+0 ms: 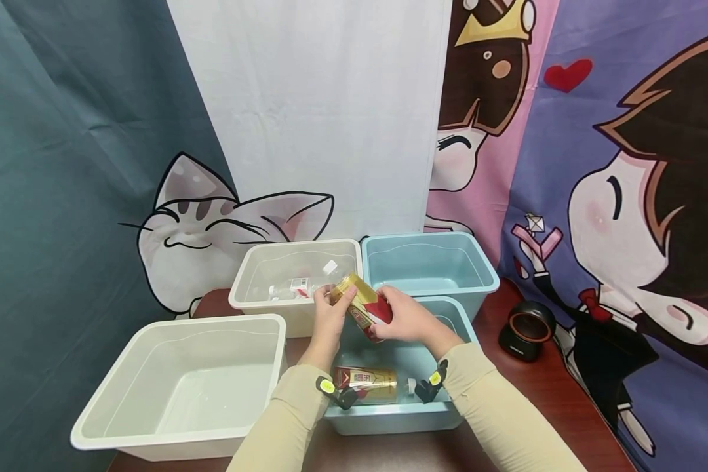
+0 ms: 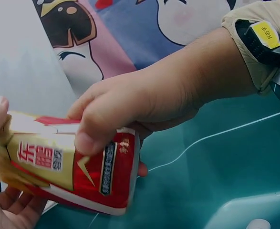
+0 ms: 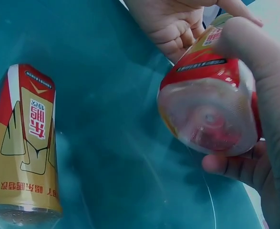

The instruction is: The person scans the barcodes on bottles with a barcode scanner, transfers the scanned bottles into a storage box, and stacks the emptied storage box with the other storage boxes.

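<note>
My two hands hold a red-and-gold drink bottle point(image 1: 362, 303), tilted, above the front blue bin. My left hand point(image 1: 329, 321) has its thumb and fingers about the gold end. My right hand point(image 1: 410, 318) grips the red end, thumb across the label in the left wrist view. The clear base of this bottle point(image 3: 206, 117) faces the right wrist camera. Below, a similar red-and-gold bottle point(image 1: 366, 383) lies on its side inside the front blue bin point(image 1: 410, 412). A white cap point(image 1: 412, 386) shows beside its gold end; whether it belongs to that bottle I cannot tell.
Behind on the left, a white bin point(image 1: 254, 269) contains clear plastic bottles point(image 1: 299, 286). A larger white bin point(image 1: 183, 387) stands front left. Another blue bin point(image 1: 431, 262) is at the back right. A black device point(image 1: 526, 330) sits on the brown table point(image 1: 566, 406).
</note>
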A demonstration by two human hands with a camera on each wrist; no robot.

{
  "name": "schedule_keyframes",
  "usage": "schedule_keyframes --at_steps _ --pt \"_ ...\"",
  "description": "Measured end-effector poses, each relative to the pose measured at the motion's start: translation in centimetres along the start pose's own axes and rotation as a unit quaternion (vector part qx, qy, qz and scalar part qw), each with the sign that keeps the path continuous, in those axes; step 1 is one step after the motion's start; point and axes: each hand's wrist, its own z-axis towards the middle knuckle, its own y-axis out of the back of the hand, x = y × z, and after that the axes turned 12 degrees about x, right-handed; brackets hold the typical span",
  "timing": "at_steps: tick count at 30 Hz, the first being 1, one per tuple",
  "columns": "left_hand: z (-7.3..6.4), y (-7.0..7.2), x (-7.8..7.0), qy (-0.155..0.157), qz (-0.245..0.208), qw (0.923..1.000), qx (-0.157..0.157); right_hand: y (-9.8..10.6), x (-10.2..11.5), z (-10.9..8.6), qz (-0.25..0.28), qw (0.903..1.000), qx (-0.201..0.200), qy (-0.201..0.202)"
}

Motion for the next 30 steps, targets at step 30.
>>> schedule_keyframes --at_steps 30 --pt "0.0 0.2 -0.4 -0.042 -0.108 0.9907 0.071 0.5 -0.9 -0.6 0.254 0.9574 0.121 0.066"
